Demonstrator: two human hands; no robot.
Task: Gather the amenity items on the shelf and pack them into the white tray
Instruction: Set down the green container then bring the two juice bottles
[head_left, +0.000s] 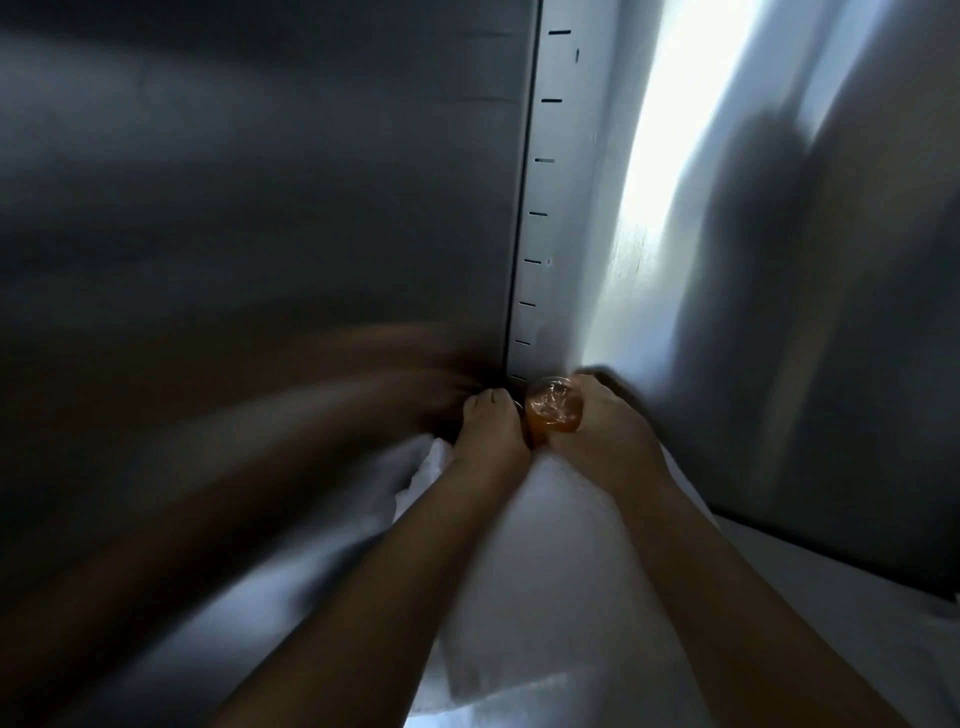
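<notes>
Corner room tightens below a slotted grey metal upright (540, 208): right hand (608, 436) grips a round amber plastic-wrapped item (553, 410), left hand (491, 421) just beside it, hold unclear, white cloth (545, 571) beneath.

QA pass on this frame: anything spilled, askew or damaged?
Nothing stands out. The right hand grips an amber wrapped item by the slotted upright, with the left hand beside it, over white cloth. No spill shows. Motion blur hides the left side.

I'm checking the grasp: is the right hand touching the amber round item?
Touching. In the head view the right hand curls its thumb and fingers around the amber round item, with no gap.
</notes>
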